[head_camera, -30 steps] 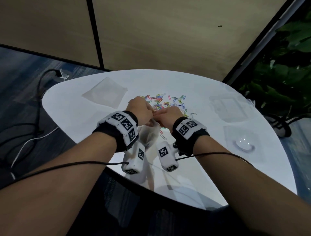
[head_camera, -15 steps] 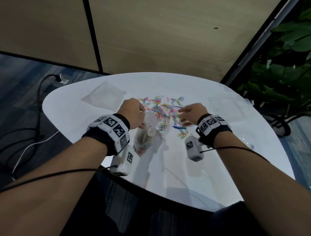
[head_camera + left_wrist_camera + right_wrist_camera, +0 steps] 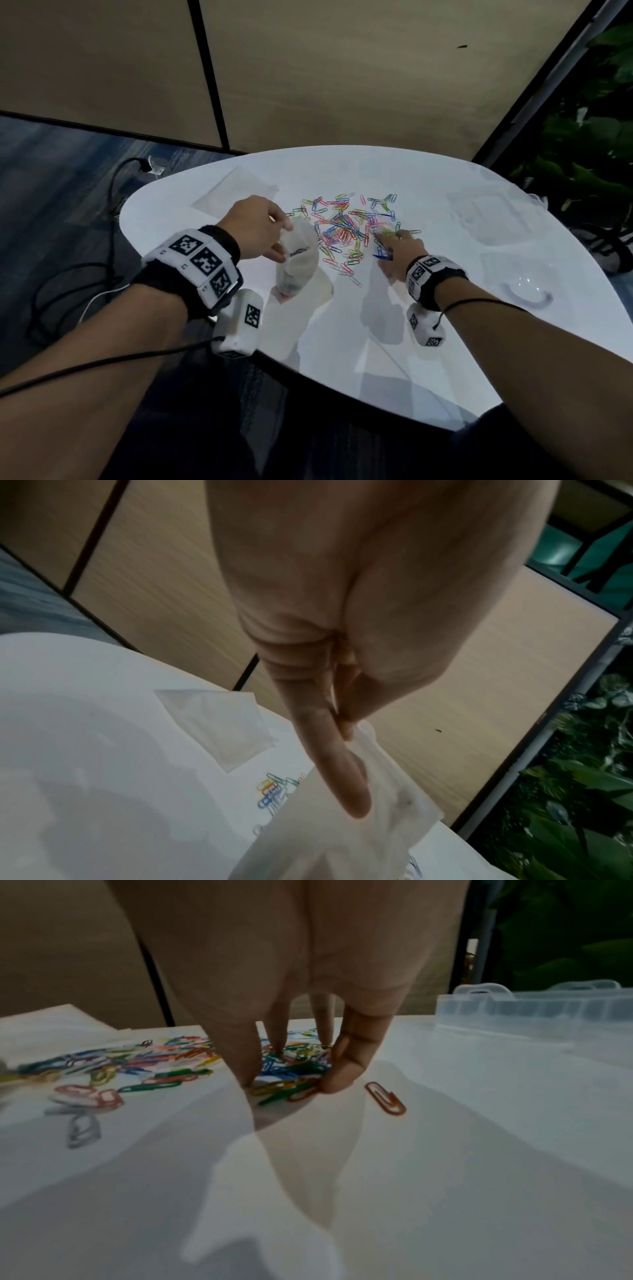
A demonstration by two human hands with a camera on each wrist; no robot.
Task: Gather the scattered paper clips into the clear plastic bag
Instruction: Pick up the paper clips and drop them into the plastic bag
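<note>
At the table's (image 3: 445, 342) far-left corner a flat clear sheet (image 3: 236, 193) lies by itself. Your left hand (image 3: 255, 228) pinches the top of the bag (image 3: 296, 260) between thumb and fingers; in the left wrist view the thumb lies along the crumpled plastic. The bag hangs upright near the left edge, its bottom at or just above the surface, and a few clips show dimly inside it. No writing can be read on it.

Just right of the bag, toward the far middle of the table, the coloured clips (image 3: 346, 229) lie scattered in a loose heap. Your right hand (image 3: 402, 255) comes down on the heap's right side, fingertips (image 3: 342, 1080) curled and closing round a small bunch of clips; one red clip (image 3: 385, 1097) lies apart just beside them.

Near the right edge sit a clear box (image 3: 493, 212) and a clear dome lid (image 3: 527, 287). Both wrists carry bands printed with black-and-white square markers; no brand or label can be read anywhere.
</note>
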